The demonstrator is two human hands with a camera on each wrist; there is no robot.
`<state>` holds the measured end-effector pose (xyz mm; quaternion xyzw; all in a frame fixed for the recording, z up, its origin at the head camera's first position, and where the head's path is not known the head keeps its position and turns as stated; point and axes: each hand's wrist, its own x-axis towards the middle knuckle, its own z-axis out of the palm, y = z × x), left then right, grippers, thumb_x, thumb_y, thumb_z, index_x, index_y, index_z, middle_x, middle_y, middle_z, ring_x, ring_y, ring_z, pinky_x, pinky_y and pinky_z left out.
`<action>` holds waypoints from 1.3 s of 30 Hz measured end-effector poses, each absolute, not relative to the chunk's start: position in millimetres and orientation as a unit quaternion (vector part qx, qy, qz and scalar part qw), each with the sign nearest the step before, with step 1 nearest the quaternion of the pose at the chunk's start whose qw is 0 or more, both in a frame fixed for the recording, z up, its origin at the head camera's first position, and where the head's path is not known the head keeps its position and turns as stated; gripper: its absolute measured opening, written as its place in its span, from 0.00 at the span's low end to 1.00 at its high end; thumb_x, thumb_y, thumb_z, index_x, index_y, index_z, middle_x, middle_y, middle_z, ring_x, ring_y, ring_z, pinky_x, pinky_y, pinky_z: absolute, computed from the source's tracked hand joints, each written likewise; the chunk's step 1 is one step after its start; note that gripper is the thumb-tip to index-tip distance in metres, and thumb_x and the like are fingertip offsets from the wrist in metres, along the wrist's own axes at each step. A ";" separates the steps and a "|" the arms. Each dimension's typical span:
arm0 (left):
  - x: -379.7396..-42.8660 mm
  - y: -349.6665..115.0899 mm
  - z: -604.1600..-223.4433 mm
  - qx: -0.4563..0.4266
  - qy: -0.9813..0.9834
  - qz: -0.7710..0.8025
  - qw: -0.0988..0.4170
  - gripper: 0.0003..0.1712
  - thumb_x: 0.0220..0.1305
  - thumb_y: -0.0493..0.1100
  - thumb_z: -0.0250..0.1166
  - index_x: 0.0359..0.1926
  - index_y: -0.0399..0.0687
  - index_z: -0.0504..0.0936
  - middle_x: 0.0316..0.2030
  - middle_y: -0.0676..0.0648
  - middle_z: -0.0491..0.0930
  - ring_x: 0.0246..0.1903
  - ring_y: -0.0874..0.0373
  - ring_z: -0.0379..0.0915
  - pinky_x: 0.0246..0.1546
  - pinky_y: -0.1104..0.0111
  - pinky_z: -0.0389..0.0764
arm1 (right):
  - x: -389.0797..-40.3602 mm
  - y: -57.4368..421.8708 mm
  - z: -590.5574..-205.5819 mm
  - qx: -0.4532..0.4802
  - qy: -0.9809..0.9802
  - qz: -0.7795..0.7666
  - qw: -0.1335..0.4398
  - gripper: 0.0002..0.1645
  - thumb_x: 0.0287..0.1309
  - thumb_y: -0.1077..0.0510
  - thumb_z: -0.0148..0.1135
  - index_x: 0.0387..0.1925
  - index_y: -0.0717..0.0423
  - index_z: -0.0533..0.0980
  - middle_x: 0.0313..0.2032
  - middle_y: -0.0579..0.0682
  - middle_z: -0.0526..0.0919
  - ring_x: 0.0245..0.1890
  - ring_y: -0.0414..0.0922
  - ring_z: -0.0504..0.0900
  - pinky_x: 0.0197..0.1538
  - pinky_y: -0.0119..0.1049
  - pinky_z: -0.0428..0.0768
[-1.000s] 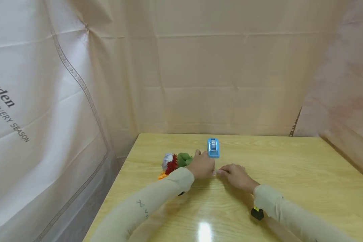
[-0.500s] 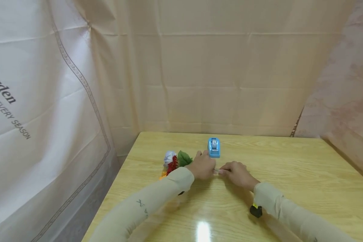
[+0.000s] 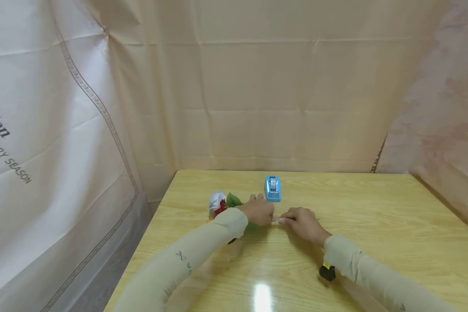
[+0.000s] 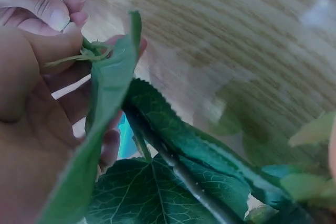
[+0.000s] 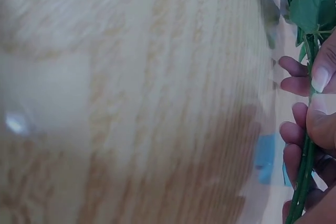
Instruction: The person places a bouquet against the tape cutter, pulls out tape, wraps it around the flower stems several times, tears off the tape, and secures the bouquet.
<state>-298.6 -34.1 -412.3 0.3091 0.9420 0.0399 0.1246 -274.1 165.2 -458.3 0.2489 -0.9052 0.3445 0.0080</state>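
Note:
A bunch of artificial flowers lies across the left of my hands, with a white flower (image 3: 216, 201), a red flower (image 3: 220, 209) and a green leaf (image 3: 233, 199) showing beside my left sleeve. My left hand (image 3: 259, 211) grips the stems just below the leaves. Right beside it, my right hand (image 3: 304, 225) holds the lower part of the same green stems (image 5: 304, 166) between thumb and fingers. In the right wrist view both thumbs press on the stems, almost tip to tip. Large leaves (image 4: 157, 192) fill the left wrist view. An orange flower is mostly hidden behind the left sleeve.
A blue tape dispenser (image 3: 272, 189) with a roll of clear tape stands just beyond the hands. The wooden table (image 3: 374, 225) ends at a hanging beige cloth (image 3: 257, 99) at the back, with more cloth on both sides.
The flower heads have turned a little, with the orange flower now more hidden and a leaf showing below the left hand. Both hands keep their hold on the stems.

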 end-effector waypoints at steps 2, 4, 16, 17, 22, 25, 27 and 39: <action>-298.0 -34.4 -412.0 0.317 0.940 0.032 0.118 0.14 0.76 0.51 0.61 0.30 0.56 0.82 0.30 0.61 0.78 0.39 0.57 0.62 0.45 0.63 0.57 | -272.3 163.9 -457.7 0.246 -0.906 0.346 0.009 0.10 0.68 0.57 0.66 0.44 0.57 0.88 0.35 0.45 0.87 0.36 0.40 0.81 0.42 0.42 0.81; -296.6 -33.9 -413.2 0.327 0.939 0.014 0.101 0.14 0.75 0.51 0.61 0.30 0.56 0.81 0.30 0.61 0.78 0.41 0.58 0.65 0.47 0.63 0.58 | -271.2 163.1 -457.7 0.243 -0.906 0.346 0.009 0.10 0.68 0.57 0.66 0.44 0.57 0.88 0.35 0.45 0.87 0.35 0.40 0.80 0.42 0.41 0.80; -295.4 -34.7 -426.1 0.367 0.925 -0.087 -0.042 0.14 0.72 0.56 0.65 0.31 0.56 0.85 0.25 0.60 0.80 0.43 0.58 0.63 0.45 0.62 0.59 | -270.6 160.1 -457.1 0.236 -0.910 0.339 -0.036 0.15 0.75 0.54 0.58 0.46 0.57 0.87 0.45 0.50 0.88 0.50 0.53 0.84 0.54 0.54 0.80; -296.3 -35.3 -427.3 0.366 0.925 -0.085 -0.050 0.15 0.71 0.56 0.65 0.30 0.56 0.85 0.24 0.60 0.79 0.43 0.58 0.63 0.45 0.62 0.59 | -270.9 159.8 -456.7 0.228 -0.911 0.340 -0.043 0.16 0.76 0.53 0.57 0.47 0.57 0.87 0.46 0.51 0.88 0.52 0.55 0.84 0.55 0.55 0.79; -295.0 -37.3 -426.7 0.363 0.926 -0.079 -0.075 0.16 0.71 0.56 0.66 0.27 0.57 0.85 0.22 0.60 0.77 0.41 0.59 0.63 0.44 0.62 0.59 | -273.2 158.6 -457.0 0.222 -0.914 0.335 -0.053 0.17 0.77 0.52 0.55 0.47 0.57 0.86 0.48 0.52 0.88 0.52 0.55 0.83 0.55 0.57 0.78; -292.8 -37.6 -426.1 0.360 0.926 -0.076 -0.080 0.16 0.69 0.57 0.67 0.27 0.57 0.86 0.22 0.60 0.77 0.40 0.59 0.63 0.43 0.62 0.58 | -275.2 158.5 -458.1 0.232 -0.918 0.319 -0.055 0.18 0.78 0.52 0.53 0.47 0.55 0.86 0.39 0.46 0.87 0.41 0.47 0.82 0.52 0.54 0.77; -291.9 -37.9 -426.5 0.358 0.927 -0.072 -0.082 0.16 0.69 0.57 0.68 0.26 0.57 0.87 0.21 0.60 0.77 0.40 0.59 0.62 0.43 0.62 0.57 | -277.2 158.5 -459.3 0.238 -0.919 0.310 -0.056 0.18 0.79 0.52 0.52 0.46 0.54 0.86 0.34 0.43 0.85 0.35 0.42 0.78 0.48 0.52 0.75; -289.9 -35.5 -428.7 0.364 0.921 -0.083 -0.108 0.17 0.69 0.57 0.68 0.24 0.59 0.85 0.19 0.61 0.77 0.38 0.59 0.62 0.42 0.62 0.56 | -281.9 162.5 -461.2 0.231 -0.914 0.329 -0.046 0.13 0.74 0.53 0.59 0.44 0.52 0.88 0.44 0.46 0.89 0.46 0.47 0.84 0.52 0.52 0.79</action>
